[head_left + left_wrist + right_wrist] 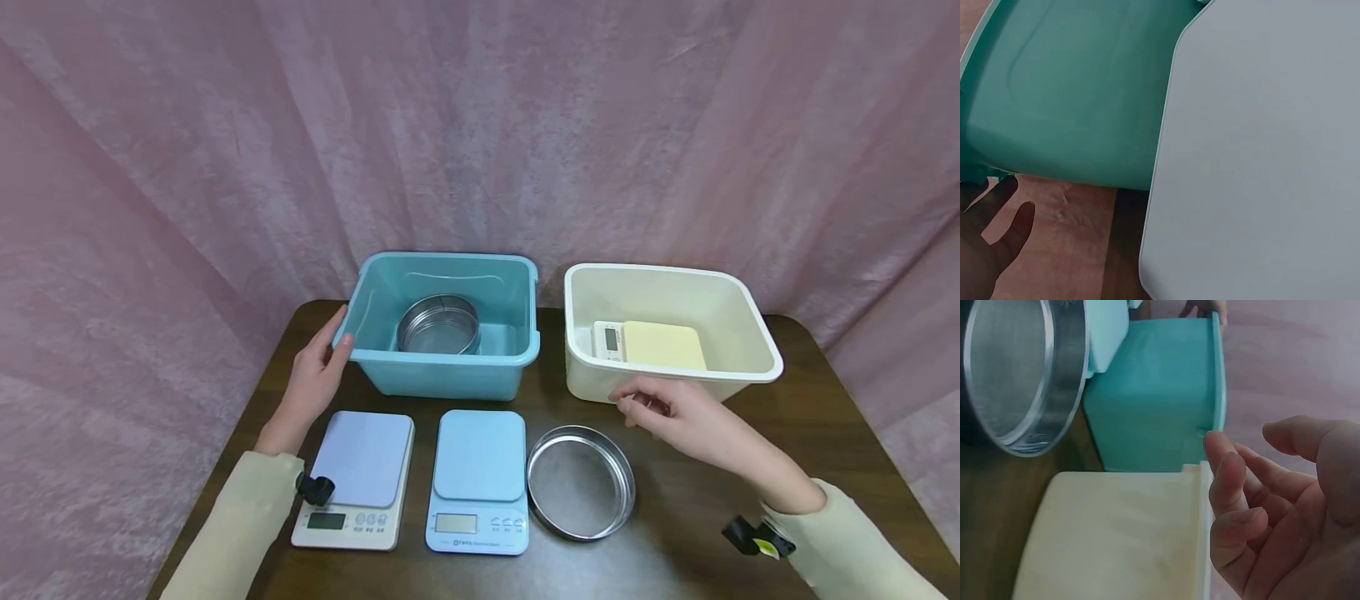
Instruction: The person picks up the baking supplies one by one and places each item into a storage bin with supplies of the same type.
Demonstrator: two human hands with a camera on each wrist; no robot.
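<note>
My left hand [315, 375] is at the left end of a blue plastic bin [450, 379], fingers extended along its rim. A round metal sieve [438, 337] lies inside that bin. On the right, my right hand [678, 412], with fingers loosely bent and nothing in them, hovers by the front wall of a cream bin [600, 379]. Inside the cream bin sits a kitchen scale [663, 346] with a pale yellow platform. Another round sieve [581, 483] lies on the table, left of and nearer than the right hand. The right wrist view shows the bent fingers [1229, 481] beside the cream bin's rim.
In front of the blue bin lie two kitchen scales, one with a lilac platform [363, 458] under the left forearm and a light blue one [480, 454]. They stand on a dark wooden table [705, 533]. A pink curtain [480, 125] hangs close behind the bins.
</note>
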